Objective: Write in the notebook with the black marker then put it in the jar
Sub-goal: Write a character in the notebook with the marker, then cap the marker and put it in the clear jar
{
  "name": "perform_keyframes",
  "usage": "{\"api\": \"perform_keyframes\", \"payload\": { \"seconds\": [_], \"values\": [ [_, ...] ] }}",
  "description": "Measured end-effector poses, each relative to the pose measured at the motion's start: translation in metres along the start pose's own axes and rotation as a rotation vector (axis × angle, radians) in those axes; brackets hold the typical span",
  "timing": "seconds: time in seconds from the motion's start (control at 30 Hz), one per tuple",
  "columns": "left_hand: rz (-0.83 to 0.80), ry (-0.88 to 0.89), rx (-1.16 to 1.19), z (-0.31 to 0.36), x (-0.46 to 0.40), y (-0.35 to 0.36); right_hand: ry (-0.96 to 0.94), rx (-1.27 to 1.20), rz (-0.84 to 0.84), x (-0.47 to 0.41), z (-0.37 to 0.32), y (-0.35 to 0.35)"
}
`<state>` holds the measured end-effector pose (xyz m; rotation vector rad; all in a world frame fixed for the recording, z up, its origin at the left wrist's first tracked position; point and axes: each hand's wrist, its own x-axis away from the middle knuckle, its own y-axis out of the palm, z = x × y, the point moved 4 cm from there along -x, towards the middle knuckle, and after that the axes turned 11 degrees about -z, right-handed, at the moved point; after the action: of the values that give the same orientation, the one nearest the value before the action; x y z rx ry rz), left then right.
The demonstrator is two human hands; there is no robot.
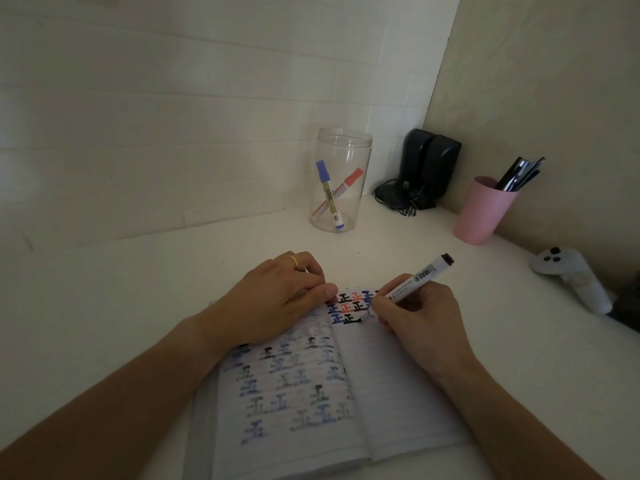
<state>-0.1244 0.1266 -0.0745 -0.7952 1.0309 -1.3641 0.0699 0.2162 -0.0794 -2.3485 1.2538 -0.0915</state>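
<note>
White lined notebook (pixel 398 386), pale ruled lines across both pages; left page under the left hand (pixel 277 299) covered in faded blue and black bleed-through characters. Just ahead of the left fingertips, rows of bold characters in black, blue and red. Black marker (pixel 420 276) in the right hand (pixel 415 317): white barrel, black end cap, barcode stripes past the knuckles. Gold ring (pixel 294 260) on a left finger. Well beyond the fingers, clear jar (pixel 341 147) with a blue-capped marker (pixel 329 194) and a red-capped marker (pixel 341 192), both white-bodied. Pink cup (pixel 483 211) with dark pens (pixel 519 174). Black speakers (pixel 429 164). White controller (pixel 571 275) with dark buttons. Off-white table (pixel 138 289)
</note>
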Motion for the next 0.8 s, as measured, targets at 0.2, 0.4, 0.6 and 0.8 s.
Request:
{"api": "perform_keyframes", "payload": {
  "seconds": [0.2,0.4,0.6,0.8],
  "values": [
    [0.043,0.019,0.0,0.001,0.001,-0.002,0.032,-0.232,0.05,-0.005,0.003,-0.005],
    [0.225,0.034,0.032,0.006,0.005,-0.015,-0.036,-0.287,0.065,-0.025,-0.026,-0.008],
    [0.371,0.009,0.153,0.002,0.009,-0.021,-0.162,-0.272,0.134,-0.037,-0.027,0.0],
    [0.405,-0.051,0.226,-0.004,0.006,-0.02,-0.175,-0.409,0.087,-0.032,-0.011,-0.007]
  ]
}}
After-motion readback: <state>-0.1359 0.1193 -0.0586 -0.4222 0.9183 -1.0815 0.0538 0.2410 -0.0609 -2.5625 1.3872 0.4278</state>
